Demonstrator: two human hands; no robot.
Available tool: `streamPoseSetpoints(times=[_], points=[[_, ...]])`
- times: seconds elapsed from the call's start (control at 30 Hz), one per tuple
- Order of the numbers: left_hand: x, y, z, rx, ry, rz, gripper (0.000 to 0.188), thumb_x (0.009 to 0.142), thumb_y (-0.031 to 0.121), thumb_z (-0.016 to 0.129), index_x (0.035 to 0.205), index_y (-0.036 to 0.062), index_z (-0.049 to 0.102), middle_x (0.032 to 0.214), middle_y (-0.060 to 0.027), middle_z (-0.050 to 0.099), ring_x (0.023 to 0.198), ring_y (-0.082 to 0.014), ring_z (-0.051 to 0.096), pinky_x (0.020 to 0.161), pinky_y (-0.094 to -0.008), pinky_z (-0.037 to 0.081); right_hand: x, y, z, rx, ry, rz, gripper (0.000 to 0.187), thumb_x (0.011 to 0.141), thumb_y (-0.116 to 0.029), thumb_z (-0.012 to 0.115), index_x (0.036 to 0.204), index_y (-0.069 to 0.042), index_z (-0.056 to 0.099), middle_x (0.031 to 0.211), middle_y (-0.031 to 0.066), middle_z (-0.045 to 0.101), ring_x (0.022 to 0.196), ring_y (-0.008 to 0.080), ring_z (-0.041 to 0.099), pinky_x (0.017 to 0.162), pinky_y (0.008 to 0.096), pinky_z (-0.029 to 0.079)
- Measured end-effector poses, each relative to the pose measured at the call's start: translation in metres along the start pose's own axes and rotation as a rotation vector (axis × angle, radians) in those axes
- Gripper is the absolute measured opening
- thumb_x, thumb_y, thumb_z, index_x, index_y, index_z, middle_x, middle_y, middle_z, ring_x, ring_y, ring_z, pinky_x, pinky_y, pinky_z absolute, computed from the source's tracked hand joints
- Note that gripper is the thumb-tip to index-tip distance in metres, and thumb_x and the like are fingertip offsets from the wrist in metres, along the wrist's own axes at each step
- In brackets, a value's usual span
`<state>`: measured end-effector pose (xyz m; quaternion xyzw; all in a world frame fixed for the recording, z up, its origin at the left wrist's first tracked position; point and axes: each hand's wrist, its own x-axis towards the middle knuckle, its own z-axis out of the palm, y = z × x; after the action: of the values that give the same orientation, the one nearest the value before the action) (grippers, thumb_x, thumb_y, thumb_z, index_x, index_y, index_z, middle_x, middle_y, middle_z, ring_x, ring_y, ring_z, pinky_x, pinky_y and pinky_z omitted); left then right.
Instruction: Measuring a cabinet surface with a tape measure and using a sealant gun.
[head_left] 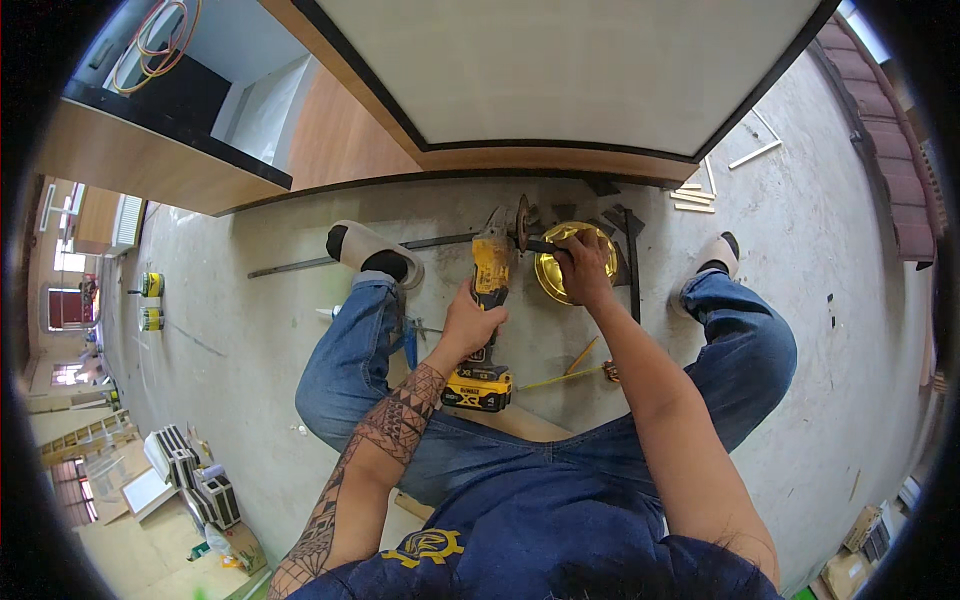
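My left hand (470, 322) is wrapped round the body of a yellow and black cordless angle grinder (491, 262), its battery towards me. The grinder's disc (521, 222) stands on edge at the far end, close to a dark metal bar (545, 246). My right hand (582, 265) is closed on that bar's end, above a shiny gold round dish (550, 282). A long dark strip (320, 264) lies to the left and runs towards the grinder; whether it joins the held bar is hidden behind the tool.
Beyond my feet stands a wooden cabinet with a pale panel (560, 70). A dark bar (632, 265) and dark scraps lie right of the dish. A tape measure (611, 371), a pencil-like stick (582, 355) and blue-handled pliers (411, 342) lie between my legs. Wood strips (692, 198) lie far right.
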<state>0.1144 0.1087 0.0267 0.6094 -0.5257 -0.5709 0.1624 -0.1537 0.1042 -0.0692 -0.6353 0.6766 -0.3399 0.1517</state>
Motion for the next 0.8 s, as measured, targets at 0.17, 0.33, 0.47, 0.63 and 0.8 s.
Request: streamPoseSetpoints(times=[0.17,0.33,0.47,0.63,0.8], points=[[-0.003,0.005,0.001,0.003,0.013,0.039,0.062,0.08,0.016,0.078,0.133,-0.0029,0.052,0.091,-0.0101,0.074,0.071,-0.0202,0.074,0.069,-0.036,0.06,0.001,-0.004,-0.003,0.02,-0.02,0.035,0.024,0.094,-0.015,0.078,0.118,-0.014,0.079,0.124,0.0175,0.063,0.12,0.0424,0.057,0.106,0.0554,0.045],[-0.002,0.005,0.0,0.082,0.018,0.032,0.061,0.08,0.019,0.078,0.132,-0.0017,0.054,0.094,-0.0122,0.075,0.073,-0.0218,0.075,0.072,-0.0374,0.06,0.0,-0.006,-0.007,0.015,-0.022,0.017,0.024,0.094,-0.016,0.078,0.118,-0.012,0.079,0.125,0.0184,0.063,0.122,0.0434,0.057,0.107,0.0557,0.045],[0.0,0.002,0.0,0.141,0.044,0.056,0.062,0.08,0.022,0.078,0.132,-0.0013,0.055,0.094,-0.0135,0.076,0.075,-0.0242,0.076,0.075,-0.0384,0.061,0.001,-0.007,-0.007,0.019,-0.021,0.04,0.024,0.094,-0.017,0.078,0.118,-0.011,0.079,0.124,0.019,0.063,0.122,0.0439,0.057,0.107,0.0562,0.045],[0.0,0.005,0.0,0.181,0.053,0.097,0.067,0.08,0.022,0.078,0.137,-0.0018,0.053,0.092,-0.0131,0.076,0.076,-0.0244,0.076,0.076,-0.0383,0.061,-0.001,-0.008,-0.008,-0.01,0.022,-0.001,0.024,0.093,-0.015,0.077,0.117,-0.012,0.079,0.121,0.0179,0.063,0.118,0.0421,0.058,0.105,0.0547,0.045],[-0.005,0.013,-0.001,0.169,0.031,0.021,0.068,0.08,0.022,0.078,0.139,-0.002,0.052,0.093,-0.0131,0.076,0.075,-0.0229,0.076,0.075,-0.0372,0.061,0.0,-0.007,-0.007,0.013,0.006,0.004,0.023,0.094,-0.015,0.076,0.117,-0.012,0.077,0.122,0.0195,0.064,0.119,0.0439,0.058,0.105,0.0561,0.045]])
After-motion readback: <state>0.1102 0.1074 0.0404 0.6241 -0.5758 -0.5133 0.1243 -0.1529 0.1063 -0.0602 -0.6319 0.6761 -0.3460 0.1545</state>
